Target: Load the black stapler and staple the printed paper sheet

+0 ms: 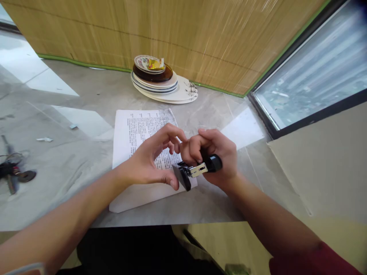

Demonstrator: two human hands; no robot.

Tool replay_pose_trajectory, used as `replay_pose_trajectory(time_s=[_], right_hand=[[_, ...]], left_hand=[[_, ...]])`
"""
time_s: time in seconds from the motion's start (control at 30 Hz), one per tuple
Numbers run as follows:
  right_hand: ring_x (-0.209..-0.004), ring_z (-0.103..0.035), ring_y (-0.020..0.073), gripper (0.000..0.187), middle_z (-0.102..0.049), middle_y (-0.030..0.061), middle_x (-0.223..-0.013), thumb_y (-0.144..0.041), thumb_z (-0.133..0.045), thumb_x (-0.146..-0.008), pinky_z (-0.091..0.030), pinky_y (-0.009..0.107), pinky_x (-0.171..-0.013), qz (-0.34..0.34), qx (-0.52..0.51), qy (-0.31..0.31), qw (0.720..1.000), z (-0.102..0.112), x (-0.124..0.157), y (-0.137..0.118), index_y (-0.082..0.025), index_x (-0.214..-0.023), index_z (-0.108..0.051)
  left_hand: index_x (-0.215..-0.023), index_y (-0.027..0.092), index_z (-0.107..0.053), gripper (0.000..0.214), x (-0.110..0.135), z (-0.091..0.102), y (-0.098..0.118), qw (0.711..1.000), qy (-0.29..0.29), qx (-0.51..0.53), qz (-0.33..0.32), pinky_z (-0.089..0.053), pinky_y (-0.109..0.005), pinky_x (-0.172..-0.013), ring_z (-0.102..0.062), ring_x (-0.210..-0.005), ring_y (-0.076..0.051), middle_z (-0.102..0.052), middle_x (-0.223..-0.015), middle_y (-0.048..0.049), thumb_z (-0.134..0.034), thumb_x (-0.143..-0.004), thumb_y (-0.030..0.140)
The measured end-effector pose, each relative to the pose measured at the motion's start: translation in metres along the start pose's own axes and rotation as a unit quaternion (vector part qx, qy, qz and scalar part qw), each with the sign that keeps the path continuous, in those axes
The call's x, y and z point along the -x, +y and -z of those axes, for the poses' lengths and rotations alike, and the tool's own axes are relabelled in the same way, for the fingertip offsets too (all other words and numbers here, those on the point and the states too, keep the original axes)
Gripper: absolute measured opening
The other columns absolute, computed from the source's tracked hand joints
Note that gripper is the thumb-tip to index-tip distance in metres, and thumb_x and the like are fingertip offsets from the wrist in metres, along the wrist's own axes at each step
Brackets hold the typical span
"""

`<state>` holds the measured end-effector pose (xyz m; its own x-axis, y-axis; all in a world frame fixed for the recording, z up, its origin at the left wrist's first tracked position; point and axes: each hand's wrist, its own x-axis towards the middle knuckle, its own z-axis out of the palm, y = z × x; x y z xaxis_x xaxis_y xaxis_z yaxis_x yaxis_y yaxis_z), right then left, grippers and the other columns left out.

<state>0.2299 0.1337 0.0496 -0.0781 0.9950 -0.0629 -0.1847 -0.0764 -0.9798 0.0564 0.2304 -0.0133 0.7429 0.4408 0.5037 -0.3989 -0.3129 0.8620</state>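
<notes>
A black stapler (183, 177) is held above the sheets, spread apart at its hinge so that a pale metal part shows between its two black arms. My right hand (220, 154) wraps round its rounded black end, with the fingers curled over it. Curved beside the other arm is my left hand (149, 154), thumb and fingers wide apart. Its thumb tip lies close against the flat black arm; whether they touch I cannot tell. The left fingertips meet the right hand's fingers. Beneath both hands lie printed paper sheets (129, 149) on the grey table.
Behind the sheets stands a stack of plates (155, 88) with a small yellow packet (155, 64) on top. Keys (11, 170) and scraps lie at the left of the grey table (71, 149). A bamboo blind (172, 30) hangs at the back, a window (312, 72) at right.
</notes>
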Motion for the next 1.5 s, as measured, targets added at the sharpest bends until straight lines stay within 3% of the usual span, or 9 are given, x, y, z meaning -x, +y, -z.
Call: replay_pose_trajectory(time_s=[0.4, 0.53, 0.67, 0.8, 0.93, 1.1, 1.3, 1.37, 1.5], right_hand=[[-0.059, -0.048, 0.0191, 0.074, -0.048, 0.0038, -0.055, -0.073, -0.023, -0.102, -0.05, 0.039, -0.067, 0.006, 0.03, 0.029, 0.999, -0.002, 0.001, 0.0, -0.026, -0.049, -0.044], [-0.058, -0.047, 0.0183, 0.068, -0.046, 0.0023, -0.055, -0.072, -0.029, -0.101, -0.047, 0.036, -0.062, 0.012, 0.063, 0.074, 0.995, -0.002, -0.001, 0.002, -0.025, -0.052, -0.043], [-0.055, -0.045, 0.0156, 0.062, -0.044, 0.0006, -0.056, -0.067, -0.035, -0.099, -0.044, 0.031, -0.057, -0.005, 0.022, 0.128, 0.991, 0.003, -0.008, 0.007, -0.024, -0.056, -0.042], [-0.055, -0.05, 0.0159, 0.065, -0.051, 0.001, -0.06, -0.079, -0.034, -0.095, -0.045, 0.03, -0.055, -0.034, -0.021, 0.125, 0.991, 0.012, -0.015, 0.011, -0.023, -0.066, -0.05], [-0.072, -0.066, 0.0218, 0.069, -0.068, 0.0047, -0.078, -0.086, -0.034, -0.092, -0.053, 0.033, -0.064, 0.004, 0.0, 0.131, 0.991, 0.015, -0.018, 0.01, -0.024, -0.091, -0.064], [-0.085, -0.071, 0.0253, 0.061, -0.074, 0.0076, -0.094, -0.076, -0.041, -0.097, -0.059, 0.038, -0.071, -0.031, -0.098, 0.037, 0.994, 0.004, -0.018, 0.019, -0.025, -0.112, -0.069], [-0.075, -0.065, 0.0221, 0.052, -0.072, 0.0084, -0.113, -0.068, -0.044, -0.098, -0.056, 0.034, -0.052, -0.065, -0.233, -0.094, 0.966, 0.001, -0.017, 0.031, -0.029, -0.126, -0.066], [-0.073, -0.064, 0.0217, 0.051, -0.07, 0.0086, -0.11, -0.065, -0.045, -0.097, -0.056, 0.034, -0.05, -0.062, -0.24, -0.109, 0.963, 0.002, -0.018, 0.032, -0.027, -0.123, -0.066], [-0.07, -0.062, 0.0204, 0.042, -0.068, 0.0077, -0.1, -0.059, -0.049, -0.095, -0.056, 0.033, -0.05, -0.031, -0.232, -0.081, 0.969, 0.005, -0.022, 0.035, -0.024, -0.111, -0.066]], left_hand=[[-0.127, 0.03, -0.062, 0.084, 0.0, -0.001, -0.002, 1.0, 0.008, -0.001, -0.003, -0.052, -0.036, -0.087, -0.056, -0.092, -0.021, -0.059, -0.111, -0.0061, -0.1, -0.057, 0.055], [-0.13, 0.031, -0.063, 0.084, -0.001, -0.002, -0.001, 1.0, 0.009, -0.004, -0.016, -0.056, -0.036, -0.087, -0.06, -0.095, -0.021, -0.058, -0.121, -0.0077, -0.101, -0.058, 0.049], [-0.122, 0.026, -0.071, 0.06, -0.001, -0.005, 0.005, 1.0, 0.013, -0.019, 0.016, -0.062, -0.034, -0.085, -0.066, -0.101, -0.022, -0.06, -0.121, -0.0094, -0.097, -0.068, 0.035], [-0.106, 0.021, -0.077, 0.031, -0.001, -0.006, 0.014, 0.993, 0.057, -0.019, 0.101, -0.066, -0.033, -0.079, -0.071, -0.098, -0.022, -0.067, -0.115, -0.0091, -0.09, -0.078, 0.028], [-0.11, 0.019, -0.077, 0.035, -0.002, -0.004, 0.013, 0.983, 0.144, 0.024, 0.113, -0.067, -0.035, -0.083, -0.076, -0.095, -0.023, -0.076, -0.104, -0.0082, -0.09, -0.078, 0.027], [-0.112, 0.021, -0.074, 0.034, -0.003, -0.002, 0.006, 0.964, 0.242, 0.07, 0.088, -0.068, -0.037, -0.078, -0.079, -0.094, -0.025, -0.08, -0.104, -0.0082, -0.087, -0.084, 0.035], [-0.117, 0.022, -0.071, 0.034, -0.005, 0.0, 0.009, 0.955, 0.269, 0.1, 0.069, -0.067, -0.038, -0.075, -0.079, -0.089, -0.023, -0.08, -0.103, -0.0069, -0.081, -0.089, 0.04], [-0.114, 0.024, -0.071, 0.031, -0.006, 0.0, 0.01, 0.953, 0.28, 0.102, 0.057, -0.067, -0.039, -0.076, -0.078, -0.09, -0.023, -0.079, -0.106, -0.0058, -0.081, -0.089, 0.039], [-0.112, 0.025, -0.071, 0.032, -0.007, 0.001, 0.009, 0.955, 0.279, 0.088, 0.054, -0.066, -0.045, -0.088, -0.076, -0.104, -0.026, -0.078, -0.109, -0.0059, -0.083, -0.087, 0.039]])
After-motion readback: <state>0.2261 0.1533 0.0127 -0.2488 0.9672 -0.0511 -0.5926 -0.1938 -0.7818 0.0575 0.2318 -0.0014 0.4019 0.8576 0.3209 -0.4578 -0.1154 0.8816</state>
